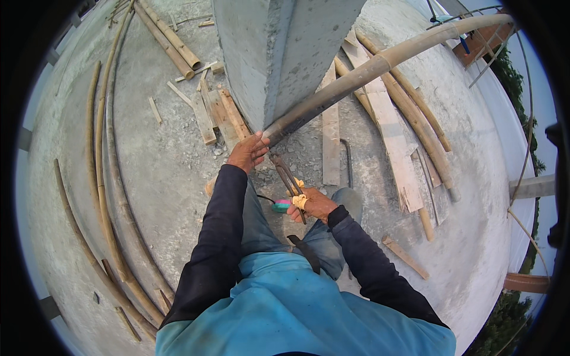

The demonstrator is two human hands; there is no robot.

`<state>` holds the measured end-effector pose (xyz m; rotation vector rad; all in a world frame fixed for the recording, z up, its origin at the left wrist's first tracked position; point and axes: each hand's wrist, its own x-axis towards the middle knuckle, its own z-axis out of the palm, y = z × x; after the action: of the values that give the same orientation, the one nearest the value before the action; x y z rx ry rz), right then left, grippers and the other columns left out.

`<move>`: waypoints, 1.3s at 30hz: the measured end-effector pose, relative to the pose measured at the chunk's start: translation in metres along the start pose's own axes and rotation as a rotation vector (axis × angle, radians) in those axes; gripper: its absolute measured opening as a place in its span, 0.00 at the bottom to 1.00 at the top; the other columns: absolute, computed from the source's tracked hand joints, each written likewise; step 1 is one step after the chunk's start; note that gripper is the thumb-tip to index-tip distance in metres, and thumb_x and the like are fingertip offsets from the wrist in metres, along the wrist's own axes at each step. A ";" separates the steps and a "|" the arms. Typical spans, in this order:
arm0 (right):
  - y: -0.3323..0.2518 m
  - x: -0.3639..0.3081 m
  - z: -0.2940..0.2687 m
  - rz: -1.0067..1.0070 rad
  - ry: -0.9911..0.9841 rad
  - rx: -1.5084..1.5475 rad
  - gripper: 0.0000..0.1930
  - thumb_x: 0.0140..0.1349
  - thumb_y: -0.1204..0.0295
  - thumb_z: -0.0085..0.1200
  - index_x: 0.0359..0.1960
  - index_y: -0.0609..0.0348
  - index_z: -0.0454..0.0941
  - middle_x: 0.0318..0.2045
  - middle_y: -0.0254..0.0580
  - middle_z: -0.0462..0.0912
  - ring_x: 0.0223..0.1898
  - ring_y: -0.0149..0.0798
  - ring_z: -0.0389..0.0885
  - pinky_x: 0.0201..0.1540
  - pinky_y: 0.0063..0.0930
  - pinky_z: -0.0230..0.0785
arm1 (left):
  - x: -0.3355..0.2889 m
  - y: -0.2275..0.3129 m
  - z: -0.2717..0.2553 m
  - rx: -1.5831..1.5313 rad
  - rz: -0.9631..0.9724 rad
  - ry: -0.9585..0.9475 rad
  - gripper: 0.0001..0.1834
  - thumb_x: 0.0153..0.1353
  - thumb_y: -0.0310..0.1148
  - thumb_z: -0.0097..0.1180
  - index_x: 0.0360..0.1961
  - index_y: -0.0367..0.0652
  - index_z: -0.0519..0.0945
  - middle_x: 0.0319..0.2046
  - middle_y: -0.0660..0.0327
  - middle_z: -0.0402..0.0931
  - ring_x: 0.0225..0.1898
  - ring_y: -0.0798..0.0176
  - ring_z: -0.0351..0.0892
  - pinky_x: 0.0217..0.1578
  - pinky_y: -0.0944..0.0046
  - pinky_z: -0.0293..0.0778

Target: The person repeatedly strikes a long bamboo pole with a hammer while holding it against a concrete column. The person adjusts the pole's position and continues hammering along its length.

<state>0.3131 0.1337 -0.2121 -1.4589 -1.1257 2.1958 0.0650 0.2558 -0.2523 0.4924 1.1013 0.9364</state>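
Observation:
My right hand (pixel 313 204) is closed round the handles of rusty pincers (pixel 286 175), with yellow wrapping on the grips. The pincers' head points up and left, toward my left hand (pixel 248 153). That hand's fingers are partly bent and apart, at the lower end of a long bamboo pole (pixel 350 82), against the corner of a grey concrete column (pixel 270 59). I see no object held in the left hand. From the column's foot the pole slants up to the far right. A small green and pink thing (pixel 281 206) shows beside my right hand, partly hidden.
Several bamboo poles (pixel 122 207) lie along the left, and two more poles (pixel 166 41) lie farther off. Planks (pixel 389 139) and poles rest on the right. Wood scraps (pixel 205 115) and rubble litter the column's foot. A bent metal bar (pixel 348 163) lies near my right knee.

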 end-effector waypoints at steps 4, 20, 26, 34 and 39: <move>0.008 0.002 0.017 0.070 -0.011 0.188 0.22 0.76 0.63 0.50 0.66 0.61 0.66 0.55 0.47 0.81 0.51 0.43 0.85 0.52 0.41 0.82 | 0.025 0.025 -0.001 -0.093 0.078 -0.068 0.19 0.74 0.42 0.55 0.57 0.42 0.79 0.36 0.68 0.79 0.40 0.68 0.81 0.44 0.61 0.79; 0.250 -0.093 -0.189 0.497 1.057 -0.266 0.14 0.67 0.67 0.57 0.51 0.56 0.75 0.37 0.40 0.79 0.34 0.41 0.80 0.33 0.39 0.75 | 0.019 0.032 -0.178 1.586 0.658 0.822 0.38 0.60 0.38 0.65 0.69 0.35 0.68 0.67 0.44 0.70 0.69 0.42 0.67 0.69 0.49 0.61; 0.325 -0.093 -0.160 0.673 1.323 -0.887 0.15 0.63 0.66 0.58 0.50 0.53 0.79 0.53 0.51 0.77 0.55 0.55 0.78 0.50 0.49 0.75 | -0.004 0.005 -0.179 1.379 0.596 0.640 0.33 0.61 0.36 0.64 0.65 0.33 0.72 0.61 0.42 0.76 0.64 0.41 0.73 0.66 0.50 0.65; 0.354 -0.030 -0.143 0.572 1.115 -0.624 0.19 0.60 0.69 0.63 0.53 0.58 0.76 0.50 0.52 0.78 0.53 0.57 0.79 0.55 0.49 0.75 | -0.052 -0.035 -0.181 1.255 0.374 0.521 0.30 0.60 0.36 0.66 0.61 0.34 0.77 0.57 0.43 0.80 0.60 0.43 0.79 0.63 0.53 0.72; 0.354 -0.025 -0.146 0.570 1.197 -0.677 0.20 0.59 0.67 0.65 0.52 0.56 0.74 0.47 0.50 0.80 0.51 0.55 0.82 0.53 0.48 0.76 | -0.087 -0.043 -0.195 1.373 0.265 0.494 0.27 0.61 0.38 0.66 0.59 0.36 0.79 0.55 0.44 0.82 0.58 0.46 0.82 0.58 0.53 0.77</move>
<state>0.5172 -0.0489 -0.4816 -2.9884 -1.0138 0.6422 -0.1080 0.1404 -0.3172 1.5988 2.1141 0.3801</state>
